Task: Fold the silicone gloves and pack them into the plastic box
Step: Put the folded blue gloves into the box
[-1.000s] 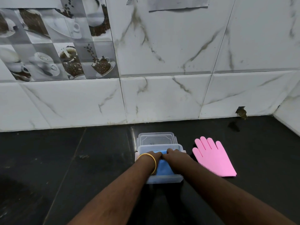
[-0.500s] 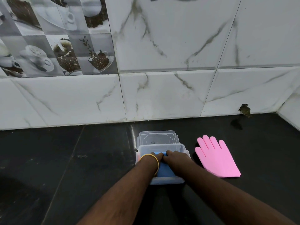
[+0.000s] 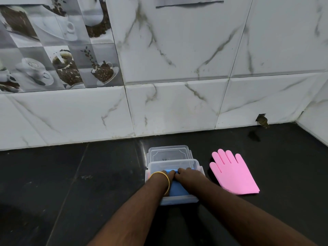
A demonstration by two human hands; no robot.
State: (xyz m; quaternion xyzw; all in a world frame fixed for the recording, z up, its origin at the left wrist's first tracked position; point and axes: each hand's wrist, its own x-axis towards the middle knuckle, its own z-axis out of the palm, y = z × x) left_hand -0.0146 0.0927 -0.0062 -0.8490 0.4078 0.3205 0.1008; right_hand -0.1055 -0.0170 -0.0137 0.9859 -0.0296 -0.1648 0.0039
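Inside the box (image 3: 198,163), I have my left hand (image 3: 164,176) and right hand (image 3: 189,175) side by side, pressing the folded blue glove (image 3: 177,189) down so it seats flat; finger curl I cannot tell. Right of my right hand, the pink glove (image 3: 234,174) lies unfolded, awaiting folding.

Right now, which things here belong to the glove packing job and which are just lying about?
Part of the job:
blue glove, pressed into the plastic box by left hand and right hand
pink glove, flat on the counter
lid

Just there:
wall tiles
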